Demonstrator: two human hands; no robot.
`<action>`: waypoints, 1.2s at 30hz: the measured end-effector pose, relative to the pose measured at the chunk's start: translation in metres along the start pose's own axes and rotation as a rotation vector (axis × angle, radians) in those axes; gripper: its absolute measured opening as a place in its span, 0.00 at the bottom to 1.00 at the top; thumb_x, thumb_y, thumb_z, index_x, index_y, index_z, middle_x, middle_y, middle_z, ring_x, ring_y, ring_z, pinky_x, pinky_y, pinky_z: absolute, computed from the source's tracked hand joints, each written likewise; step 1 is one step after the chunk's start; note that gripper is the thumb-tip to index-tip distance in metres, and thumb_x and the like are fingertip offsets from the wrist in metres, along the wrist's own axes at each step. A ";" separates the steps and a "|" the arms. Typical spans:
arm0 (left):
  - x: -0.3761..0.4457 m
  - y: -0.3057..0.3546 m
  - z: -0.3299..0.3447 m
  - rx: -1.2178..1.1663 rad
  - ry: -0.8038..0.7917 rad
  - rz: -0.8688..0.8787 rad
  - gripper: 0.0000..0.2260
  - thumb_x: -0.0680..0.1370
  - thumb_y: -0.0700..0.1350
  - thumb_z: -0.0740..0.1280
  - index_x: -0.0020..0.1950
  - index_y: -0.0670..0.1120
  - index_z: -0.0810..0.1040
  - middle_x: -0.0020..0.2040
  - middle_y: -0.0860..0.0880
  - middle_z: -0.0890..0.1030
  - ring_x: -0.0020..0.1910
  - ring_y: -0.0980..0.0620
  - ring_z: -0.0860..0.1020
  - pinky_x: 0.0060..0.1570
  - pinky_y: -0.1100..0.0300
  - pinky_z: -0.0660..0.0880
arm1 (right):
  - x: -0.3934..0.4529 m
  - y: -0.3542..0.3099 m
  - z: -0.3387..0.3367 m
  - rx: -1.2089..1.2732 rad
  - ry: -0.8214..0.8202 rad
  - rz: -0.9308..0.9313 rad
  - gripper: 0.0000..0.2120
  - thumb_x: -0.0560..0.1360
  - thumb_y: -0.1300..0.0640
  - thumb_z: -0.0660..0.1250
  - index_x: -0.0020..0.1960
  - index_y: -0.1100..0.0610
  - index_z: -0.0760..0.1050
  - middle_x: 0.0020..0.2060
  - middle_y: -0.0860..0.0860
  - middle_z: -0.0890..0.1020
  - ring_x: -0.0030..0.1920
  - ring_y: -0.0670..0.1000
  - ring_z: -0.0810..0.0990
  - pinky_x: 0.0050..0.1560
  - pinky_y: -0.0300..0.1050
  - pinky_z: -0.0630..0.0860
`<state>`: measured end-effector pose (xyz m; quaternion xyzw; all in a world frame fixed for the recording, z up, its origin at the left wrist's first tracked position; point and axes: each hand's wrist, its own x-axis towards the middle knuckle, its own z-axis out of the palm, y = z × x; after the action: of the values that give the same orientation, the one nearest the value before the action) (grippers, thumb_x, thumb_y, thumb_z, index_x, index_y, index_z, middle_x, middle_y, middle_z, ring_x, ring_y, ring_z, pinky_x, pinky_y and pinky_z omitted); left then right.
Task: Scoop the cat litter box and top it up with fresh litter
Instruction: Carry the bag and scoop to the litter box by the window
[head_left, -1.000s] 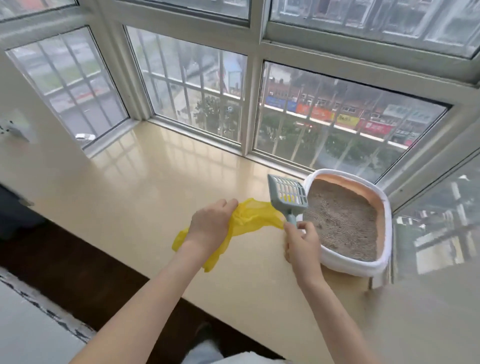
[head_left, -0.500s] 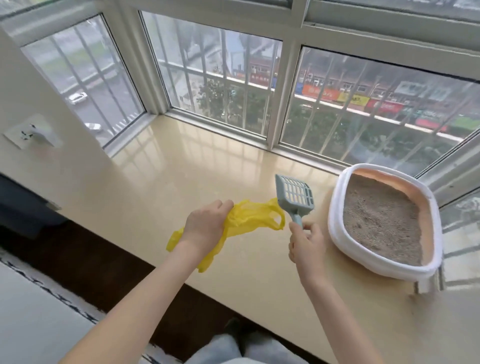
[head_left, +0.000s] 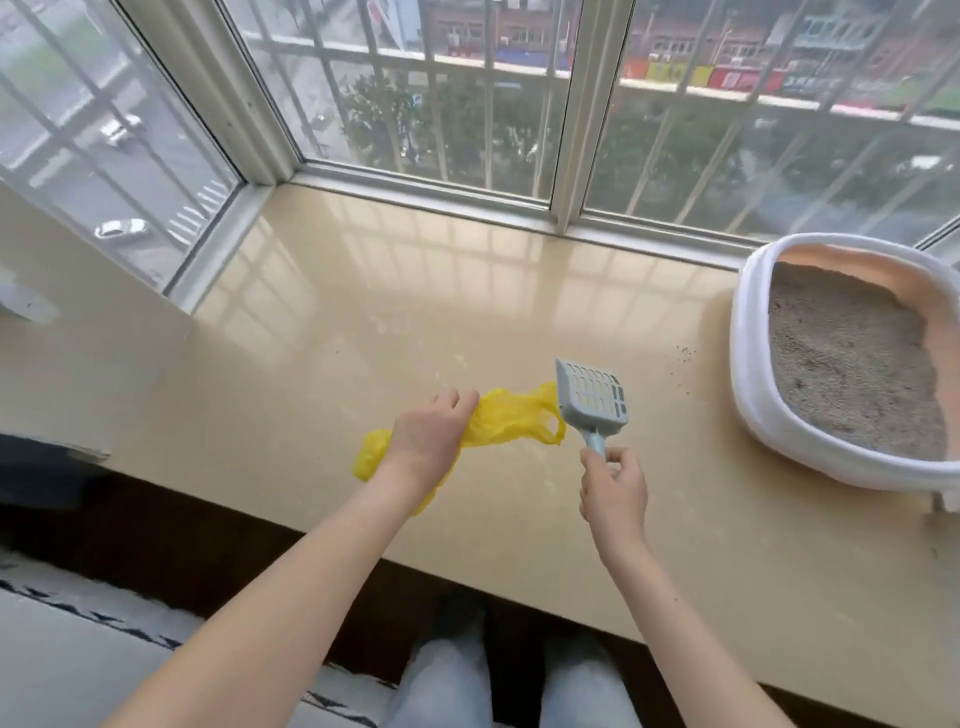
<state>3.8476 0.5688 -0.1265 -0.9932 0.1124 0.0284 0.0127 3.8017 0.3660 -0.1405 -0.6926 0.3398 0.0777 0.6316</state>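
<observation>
Head view, left hand fingers gripping yellow bag, right hand fingers clasping scoop (handle)

Counts: 1 white-rimmed plastic litter box with peach inner wall, holding grey litter. 1 grey-blue slotted plastic scoop. 1 crumpled yellow plastic bag. 2 bare hands: left, right. A few loose litter grains on 1 glossy beige sill.

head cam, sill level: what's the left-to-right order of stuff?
left hand → yellow bag → scoop → spilled litter grains → litter box
</observation>
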 end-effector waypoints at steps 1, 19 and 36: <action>0.005 -0.008 0.014 0.006 -0.011 0.012 0.23 0.54 0.33 0.77 0.46 0.45 0.78 0.35 0.47 0.77 0.28 0.45 0.77 0.18 0.62 0.63 | 0.003 0.007 0.011 -0.006 0.028 0.018 0.06 0.75 0.59 0.64 0.43 0.57 0.66 0.27 0.51 0.67 0.24 0.48 0.63 0.25 0.41 0.61; 0.021 -0.029 0.147 -0.117 -0.316 0.074 0.34 0.74 0.58 0.58 0.78 0.49 0.56 0.76 0.36 0.55 0.75 0.36 0.56 0.72 0.41 0.54 | 0.071 0.095 0.076 -0.023 0.227 0.081 0.08 0.74 0.54 0.66 0.42 0.53 0.67 0.29 0.51 0.69 0.30 0.52 0.67 0.34 0.48 0.66; 0.078 0.059 0.176 -0.415 0.056 0.253 0.20 0.73 0.46 0.58 0.63 0.41 0.74 0.59 0.41 0.77 0.58 0.43 0.75 0.57 0.51 0.75 | 0.142 0.143 0.067 -0.192 0.258 0.058 0.07 0.75 0.59 0.63 0.47 0.62 0.67 0.32 0.51 0.73 0.31 0.52 0.70 0.31 0.40 0.66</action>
<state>3.9015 0.4998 -0.3080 -0.9530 0.2279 0.0244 -0.1984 3.8493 0.3792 -0.3473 -0.7440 0.4291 0.0384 0.5108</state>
